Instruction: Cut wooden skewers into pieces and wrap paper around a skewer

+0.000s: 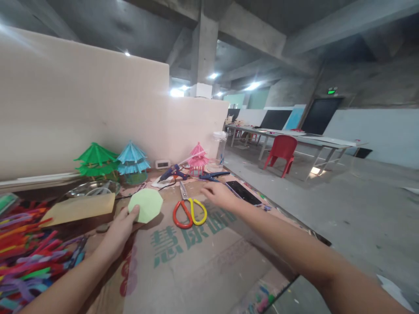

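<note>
While left hand (120,227) pinches pale green polygon (147,205) (thumb on top) | right hand (218,194) near scissors (187,200), finger state unclear

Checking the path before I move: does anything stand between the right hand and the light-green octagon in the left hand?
Yes: red-and-yellow-handled scissors lie on the cardboard between the right hand and the octagon. They look flat, so passing above seems possible; nothing else visible blocks.

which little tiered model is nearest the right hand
The pink model, beyond the right hand; the green model and blue model stand farther left.
</note>
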### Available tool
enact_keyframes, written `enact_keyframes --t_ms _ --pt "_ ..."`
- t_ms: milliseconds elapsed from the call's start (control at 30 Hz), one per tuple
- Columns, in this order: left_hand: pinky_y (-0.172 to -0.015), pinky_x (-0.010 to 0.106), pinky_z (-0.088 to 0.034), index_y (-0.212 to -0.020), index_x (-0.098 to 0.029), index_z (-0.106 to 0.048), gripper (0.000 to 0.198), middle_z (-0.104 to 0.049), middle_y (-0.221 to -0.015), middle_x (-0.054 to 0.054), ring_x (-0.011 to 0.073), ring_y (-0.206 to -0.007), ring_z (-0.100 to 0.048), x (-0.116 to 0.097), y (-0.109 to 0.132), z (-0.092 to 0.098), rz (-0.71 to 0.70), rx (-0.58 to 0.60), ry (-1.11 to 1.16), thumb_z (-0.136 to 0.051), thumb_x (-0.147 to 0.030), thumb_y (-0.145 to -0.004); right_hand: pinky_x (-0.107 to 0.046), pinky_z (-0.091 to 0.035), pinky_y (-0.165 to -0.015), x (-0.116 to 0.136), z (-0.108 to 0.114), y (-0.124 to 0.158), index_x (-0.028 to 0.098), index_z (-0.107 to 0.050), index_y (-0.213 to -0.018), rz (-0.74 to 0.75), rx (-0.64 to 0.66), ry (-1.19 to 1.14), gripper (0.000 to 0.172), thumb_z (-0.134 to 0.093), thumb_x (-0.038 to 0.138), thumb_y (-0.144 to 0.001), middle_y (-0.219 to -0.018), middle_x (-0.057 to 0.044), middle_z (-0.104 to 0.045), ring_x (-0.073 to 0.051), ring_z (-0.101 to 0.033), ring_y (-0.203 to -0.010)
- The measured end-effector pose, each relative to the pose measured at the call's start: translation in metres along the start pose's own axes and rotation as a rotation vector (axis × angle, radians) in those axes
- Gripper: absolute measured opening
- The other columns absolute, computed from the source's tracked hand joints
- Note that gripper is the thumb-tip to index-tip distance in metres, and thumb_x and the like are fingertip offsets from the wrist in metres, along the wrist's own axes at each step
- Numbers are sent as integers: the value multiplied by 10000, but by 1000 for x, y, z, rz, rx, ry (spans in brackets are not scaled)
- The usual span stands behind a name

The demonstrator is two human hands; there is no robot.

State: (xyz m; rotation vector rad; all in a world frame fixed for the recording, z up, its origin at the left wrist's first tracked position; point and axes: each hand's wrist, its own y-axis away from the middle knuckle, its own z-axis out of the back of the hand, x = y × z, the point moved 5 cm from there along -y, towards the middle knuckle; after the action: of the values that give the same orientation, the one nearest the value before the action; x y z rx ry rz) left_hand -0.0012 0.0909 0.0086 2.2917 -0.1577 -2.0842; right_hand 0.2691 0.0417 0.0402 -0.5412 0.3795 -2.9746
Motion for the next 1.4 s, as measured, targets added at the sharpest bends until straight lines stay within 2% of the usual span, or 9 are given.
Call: enact_keyframes --t_ms 200,367,500,600,667,767,933,1100,1400 --pt "-597 161 -572 -900 -176 -687 152 -742 -1012 65 162 -844 -707 1 -1 0 9 -23 -1 -547 -163 -843 -430 -335 -1087 -77 -17 -5 101 -552 -1275 -4 40 -68 422 -440 273 -906 -1378 -172 -518 -264 -466 -1289" --pt "-640 210 -592 -842 -186 -694 107 -757 -938 48 197 -856 -706 3 -2 1 -6 -23 -8 -627 -215 -764 -530 -156 -1158 -95 -34 -17 55 -494 -1343 -19 38 -174 632 -494 479 -875 -1483 -227 -344 -338 -261 -1407" --pt "-647 215 -589 -815 -188 -691 99 -757 -924 46 208 -878 -701 2 -1 0 -10 -15 -22 -639 -235 -745 -499 -294 -1117 -85 -27 0 114 -610 -1238 53 84 -326 698 -464 662 -831 -1381 -197 -506 -325 -429 -1320" --pt "-608 175 -565 -823 -177 -679 106 -749 -952 54 180 -864 -698 1 -1 -1 0 -13 -32 -587 -220 -791 -432 -516 -902 -74 -17 26 105 -675 -1110 101 124 -439 751 -268 696 -887 -1056 -184 -710 -262 -683 -979" --pt "-595 159 -552 -822 -171 -671 114 -742 -977 58 163 -849 -695 2 -1 -1 1 -15 -35 -567 -216 -812 -399 -551 -805 -71 -7 39 82 -661 -1109 106 95 -481 780 -163 655 -925 -958 -181 -726 -228 -709 -840" --pt "-593 153 -545 -824 -168 -665 113 -736 -990 54 149 -831 -690 2 -1 -1 -4 -21 -40 -560 -210 -819 -412 -500 -904 -75 9 48 131 -660 -1119 106 19 -483 598 -365 609 -912 -1101 -165 -686 -242 -662 -988" --pt "-594 166 -550 -824 -159 -669 115 -741 -947 51 145 -780 -687 3 0 -2 -4 -21 -45 -567 -211 -815 -412 -435 -967 -84 19 65 179 -705 -1046 170 22 -157 262 -593 306 -846 -1107 -133 -649 -253 -593 -1063" --pt "-578 153 -545 -849 -157 -679 125 -746 -931 49 141 -772 -692 3 -2 -2 10 -35 -37 -563 -194 -824 -283 -478 -786 -91 13 76 166 -633 -1185 78 67 357 331 -552 163 -864 -983 -104 -658 -199 -624 -918" --pt "-594 158 -550 -891 -176 -703 150 -749 -969 57 160 -829 -700 3 -1 -3 14 -30 -37 -576 -201 -814 -316 -412 -819 -87 5 28 93 -677 -870 106 162 579 193 -485 110 -875 -897 -164 -681 -234 -620 -885"
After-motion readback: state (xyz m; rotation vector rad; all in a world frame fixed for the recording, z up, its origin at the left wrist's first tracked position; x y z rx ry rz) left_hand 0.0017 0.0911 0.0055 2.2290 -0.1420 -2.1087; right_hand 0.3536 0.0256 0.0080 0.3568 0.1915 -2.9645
